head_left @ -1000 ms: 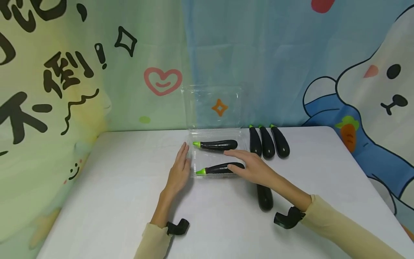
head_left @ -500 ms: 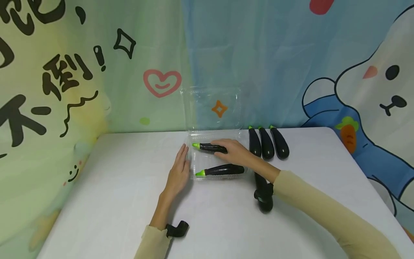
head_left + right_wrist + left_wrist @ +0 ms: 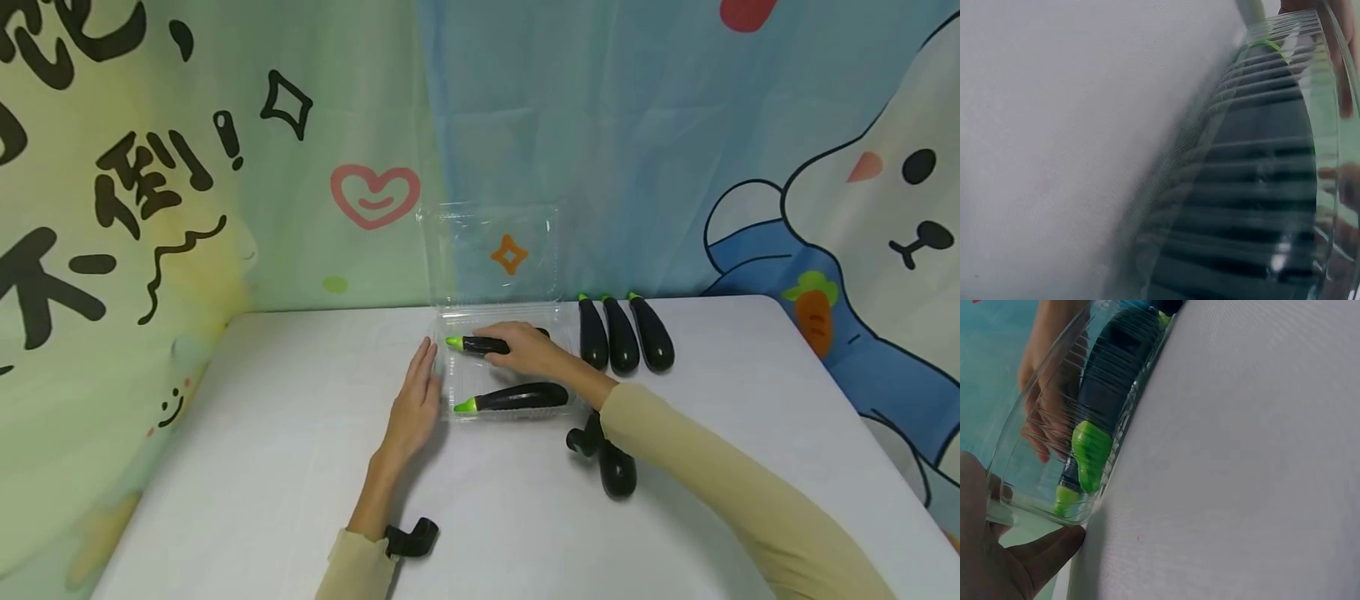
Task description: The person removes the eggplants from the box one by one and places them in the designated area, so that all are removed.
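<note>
A clear plastic box [image 3: 480, 375] lies on the table with two toy-like eggplants inside, green stem ends pointing left. Around the far eggplant [image 3: 483, 344] the fingers of my right hand [image 3: 525, 348] are curled, gripping its middle from above. The near eggplant [image 3: 522, 396] lies along the front wall, untouched; in the right wrist view the same eggplant [image 3: 1254, 175] shows through the ribbed plastic. My left hand [image 3: 411, 402] rests with straight fingers against the box's left side. In the left wrist view, the left hand [image 3: 1016, 556] is right at the box's end.
The box's transparent lid [image 3: 472, 267] stands raised against the printed backdrop. Right of the box, three eggplants [image 3: 621, 337] lie side by side. Another eggplant [image 3: 617, 471] lies nearer, partly covered by the right wrist's black camera mount [image 3: 583, 440].
My right hand has moved from above the near eggplant to the far one, taken hold of it, then shifted slightly left. The left hand has stayed against the box.
</note>
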`<state>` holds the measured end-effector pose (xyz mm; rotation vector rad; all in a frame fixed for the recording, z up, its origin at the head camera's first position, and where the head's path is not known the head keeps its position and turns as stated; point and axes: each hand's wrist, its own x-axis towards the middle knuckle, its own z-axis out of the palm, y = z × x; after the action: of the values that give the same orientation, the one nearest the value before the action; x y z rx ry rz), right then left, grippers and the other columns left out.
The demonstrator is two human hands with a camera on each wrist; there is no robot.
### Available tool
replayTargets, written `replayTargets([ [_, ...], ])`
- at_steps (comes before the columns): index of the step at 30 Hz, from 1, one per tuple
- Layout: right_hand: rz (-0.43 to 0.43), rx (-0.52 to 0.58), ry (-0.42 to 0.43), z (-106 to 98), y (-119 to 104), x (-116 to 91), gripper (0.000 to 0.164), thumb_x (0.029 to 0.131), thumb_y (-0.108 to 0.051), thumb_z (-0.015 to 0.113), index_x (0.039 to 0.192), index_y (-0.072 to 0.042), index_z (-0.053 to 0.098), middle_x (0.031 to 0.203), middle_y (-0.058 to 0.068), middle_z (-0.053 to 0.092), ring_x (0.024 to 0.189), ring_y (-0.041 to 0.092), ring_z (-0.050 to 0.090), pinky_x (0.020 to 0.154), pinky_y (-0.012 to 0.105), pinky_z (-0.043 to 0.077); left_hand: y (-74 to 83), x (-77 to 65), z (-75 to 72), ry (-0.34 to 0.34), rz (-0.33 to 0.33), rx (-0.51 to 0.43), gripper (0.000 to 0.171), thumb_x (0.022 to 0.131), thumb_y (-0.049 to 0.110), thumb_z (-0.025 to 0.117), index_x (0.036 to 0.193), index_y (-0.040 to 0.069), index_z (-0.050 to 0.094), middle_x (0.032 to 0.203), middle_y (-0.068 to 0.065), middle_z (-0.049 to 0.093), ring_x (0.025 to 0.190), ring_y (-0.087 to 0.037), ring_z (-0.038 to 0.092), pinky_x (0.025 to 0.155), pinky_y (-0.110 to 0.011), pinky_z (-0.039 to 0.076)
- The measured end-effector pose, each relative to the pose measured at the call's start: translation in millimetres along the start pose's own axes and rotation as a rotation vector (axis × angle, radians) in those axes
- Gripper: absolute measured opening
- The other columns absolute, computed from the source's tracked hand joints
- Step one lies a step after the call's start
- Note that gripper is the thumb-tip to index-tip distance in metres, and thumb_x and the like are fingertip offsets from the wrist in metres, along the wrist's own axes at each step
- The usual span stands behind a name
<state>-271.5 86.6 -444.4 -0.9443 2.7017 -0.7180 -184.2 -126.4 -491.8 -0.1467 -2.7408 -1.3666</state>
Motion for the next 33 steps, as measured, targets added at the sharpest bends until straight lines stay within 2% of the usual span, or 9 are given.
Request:
replayTargets([
  [11, -0.009, -0.071, -0.022, 4, 3, 9, 0.044, 0.094, -0.015, 0.062, 0.137, -0.012, 0.056, 0.139, 0.010, 0.057, 0.131, 0.031, 0.051, 0.111, 0.047, 0.040, 1.3, -0.1, -0.7, 0.007, 0.008, -0.001, 0.051, 0.104, 0.019, 0.036, 0.154, 0.014, 0.029, 0.163, 0.010, 0.018, 0.149, -0.020, 0.024, 0.118, -0.050, 0.028],
  [18, 0.018, -0.099, -0.063, 10, 6, 13, 0.049, 0.093, -0.021, 0.065, 0.140, -0.016, 0.054, 0.138, 0.010, 0.059, 0.127, 0.030, 0.053, 0.107, 0.045, 0.043, 1.7, -1.3, 1.2, 0.022, 0.021, 0.008, 0.050, 0.103, 0.019, 0.034, 0.153, 0.013, 0.030, 0.163, 0.005, 0.019, 0.148, -0.025, 0.027, 0.116, -0.053, 0.031],
  [27, 0.089, -0.101, -0.064, 12, 9, 14, 0.053, 0.092, -0.029, 0.066, 0.142, -0.027, 0.050, 0.136, 0.005, 0.060, 0.121, 0.024, 0.059, 0.098, 0.042, 0.049, 3.4, -0.8, 0.0, 0.020, 0.015, 0.009, 0.050, 0.104, 0.020, 0.034, 0.154, 0.015, 0.029, 0.163, 0.009, 0.017, 0.148, -0.024, 0.027, 0.115, -0.052, 0.032],
  [33, 0.068, -0.126, -0.073, 13, 9, 13, 0.054, 0.091, -0.030, 0.066, 0.142, -0.027, 0.050, 0.135, 0.005, 0.062, 0.121, 0.023, 0.059, 0.099, 0.042, 0.050, 1.5, -1.3, 0.7, 0.022, 0.004, 0.013, 0.050, 0.104, 0.020, 0.034, 0.153, 0.016, 0.030, 0.163, 0.009, 0.017, 0.148, -0.024, 0.027, 0.115, -0.052, 0.032],
])
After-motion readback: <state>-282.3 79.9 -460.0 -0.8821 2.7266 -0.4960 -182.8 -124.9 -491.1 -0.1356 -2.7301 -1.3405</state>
